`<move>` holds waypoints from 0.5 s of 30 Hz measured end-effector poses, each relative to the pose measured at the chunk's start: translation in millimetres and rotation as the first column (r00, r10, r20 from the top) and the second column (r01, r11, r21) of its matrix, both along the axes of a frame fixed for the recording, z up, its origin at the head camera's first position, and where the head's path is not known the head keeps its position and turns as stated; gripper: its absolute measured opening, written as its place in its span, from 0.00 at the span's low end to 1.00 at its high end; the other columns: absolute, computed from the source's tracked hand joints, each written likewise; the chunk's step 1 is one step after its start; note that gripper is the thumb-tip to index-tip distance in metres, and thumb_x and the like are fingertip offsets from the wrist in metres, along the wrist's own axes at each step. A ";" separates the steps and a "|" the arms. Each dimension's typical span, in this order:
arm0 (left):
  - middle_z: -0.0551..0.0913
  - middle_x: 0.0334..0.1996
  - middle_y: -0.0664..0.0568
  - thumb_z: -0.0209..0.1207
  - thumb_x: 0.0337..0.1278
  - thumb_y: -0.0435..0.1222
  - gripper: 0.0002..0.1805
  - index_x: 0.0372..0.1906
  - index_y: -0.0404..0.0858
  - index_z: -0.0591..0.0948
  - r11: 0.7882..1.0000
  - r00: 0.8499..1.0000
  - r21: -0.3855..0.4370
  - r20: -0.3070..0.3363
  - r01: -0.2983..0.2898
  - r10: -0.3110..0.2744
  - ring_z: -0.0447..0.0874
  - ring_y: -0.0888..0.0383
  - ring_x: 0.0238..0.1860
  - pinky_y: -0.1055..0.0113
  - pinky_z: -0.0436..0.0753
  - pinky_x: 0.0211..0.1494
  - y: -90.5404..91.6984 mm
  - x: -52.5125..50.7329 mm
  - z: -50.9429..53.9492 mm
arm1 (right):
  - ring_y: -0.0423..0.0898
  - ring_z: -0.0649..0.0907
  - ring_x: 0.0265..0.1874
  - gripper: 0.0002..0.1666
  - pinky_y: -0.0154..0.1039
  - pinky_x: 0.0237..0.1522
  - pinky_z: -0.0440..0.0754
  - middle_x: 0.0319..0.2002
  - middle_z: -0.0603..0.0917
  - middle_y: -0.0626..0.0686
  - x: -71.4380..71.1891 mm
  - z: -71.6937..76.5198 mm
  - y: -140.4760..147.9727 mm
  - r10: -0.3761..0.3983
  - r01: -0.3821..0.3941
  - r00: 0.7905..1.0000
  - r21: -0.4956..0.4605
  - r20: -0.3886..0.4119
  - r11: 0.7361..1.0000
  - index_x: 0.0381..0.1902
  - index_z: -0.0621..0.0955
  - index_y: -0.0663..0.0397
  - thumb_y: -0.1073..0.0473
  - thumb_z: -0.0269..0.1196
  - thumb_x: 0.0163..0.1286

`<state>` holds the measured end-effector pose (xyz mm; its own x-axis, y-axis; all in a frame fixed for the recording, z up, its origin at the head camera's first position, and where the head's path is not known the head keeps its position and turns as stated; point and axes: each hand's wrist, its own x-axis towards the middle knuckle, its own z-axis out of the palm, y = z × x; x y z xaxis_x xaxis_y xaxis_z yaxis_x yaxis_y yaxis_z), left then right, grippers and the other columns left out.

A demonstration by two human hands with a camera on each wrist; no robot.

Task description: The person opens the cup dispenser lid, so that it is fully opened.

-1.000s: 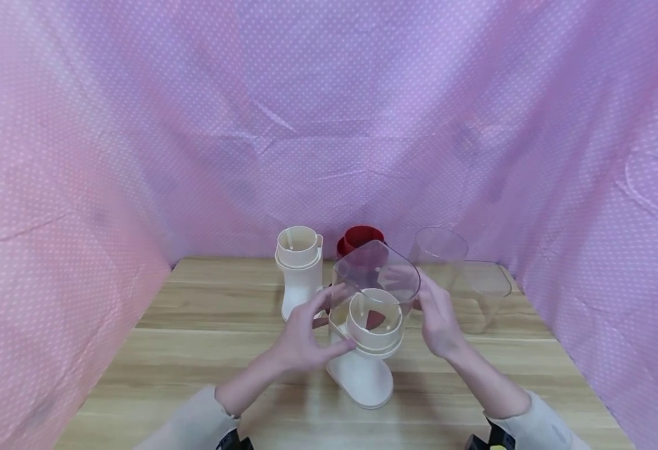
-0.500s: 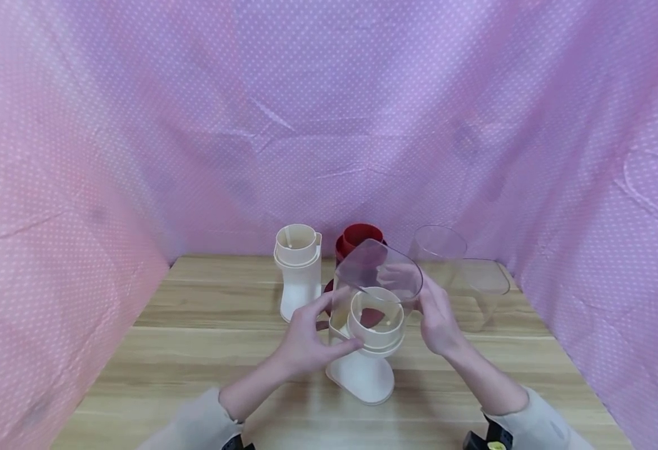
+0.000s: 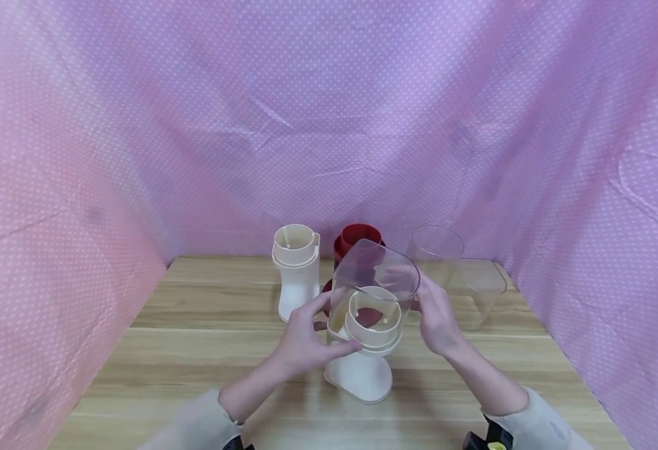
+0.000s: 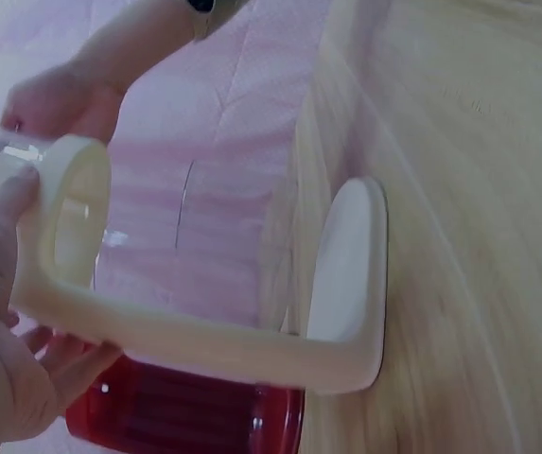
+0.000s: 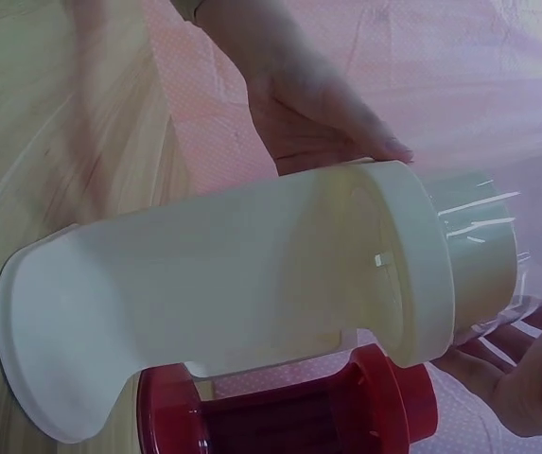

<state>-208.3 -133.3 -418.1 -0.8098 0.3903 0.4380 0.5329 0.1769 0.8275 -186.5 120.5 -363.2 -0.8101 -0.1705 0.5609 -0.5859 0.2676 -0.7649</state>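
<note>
A cream dispenser stand (image 3: 358,377) with a round collar stands on its foot at mid-table. Around its upper ring sits a clear plastic container (image 3: 371,272), its open rim upward. From the left, my left hand (image 3: 306,340) grips the collar, thumb in front and fingers behind, as the left wrist view also shows. On the opposite side, my right hand (image 3: 437,319) holds the container's wall; its fingertips show partly through the plastic. In the right wrist view, the stand's collar (image 5: 408,260) meets the clear wall beside my right fingers (image 5: 498,355).
Another cream stand (image 3: 297,281) is upright at the back left. Directly behind the held pieces is a red stand (image 3: 357,236). Two clear containers, one at the back (image 3: 436,240) and one nearer the right edge (image 3: 483,275), stand on the wooden table (image 3: 194,350). Pink dotted cloth surrounds the table.
My left thumb has shifted slightly right along the collar, and the stand's foot sits a touch farther back. Both hands otherwise keep their places on the stand and container.
</note>
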 end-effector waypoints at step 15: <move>0.85 0.56 0.64 0.88 0.31 0.47 0.52 0.69 0.58 0.74 0.995 0.997 -0.065 -0.006 0.078 -0.079 0.83 0.61 0.61 0.58 0.87 0.63 12.3 -4.3 -7.5 | 0.34 0.89 0.50 0.32 0.34 0.47 0.91 0.51 0.88 0.33 8.1 2.1 15.9 0.044 -0.044 0.999 -0.107 -0.002 0.993 0.64 0.76 0.79 0.58 0.34 0.89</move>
<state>-212.6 -121.0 -425.6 -0.7718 0.4805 0.4165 0.5542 0.1872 0.8111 -178.4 136.4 -361.1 -0.8035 -0.1449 0.5774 -0.5948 0.1577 -0.7882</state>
